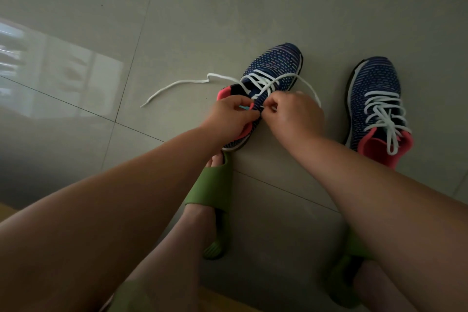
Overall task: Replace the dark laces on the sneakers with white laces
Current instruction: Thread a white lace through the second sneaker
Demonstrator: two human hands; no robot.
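From the head camera, looking down, two blue sneakers with pink insides sit on a grey tile floor (101, 33). The near sneaker (273, 66) is the one in the middle, with its toe pointing away from the person. A white lace (263, 83) crosses over its top part way, and it is not tied. One loose end of that lace (174, 86) trails across the floor, off to the left of the near sneaker. The other end loops out to the right of it and comes back toward the hands.

The left hand (233, 116) holds the pink back edge of the near sneaker with curled fingers. The right hand (296, 114) is just beside it, and its fingertips pinch the white lace at the side of the near sneaker. The two hands almost touch.

The second sneaker (374, 99) stands well to the right of the near sneaker. Its white lace (382, 114) is threaded all the way up, with the ends lying in its pink opening.

Just behind the heel of the near sneaker is a foot in a green slipper (212, 185).
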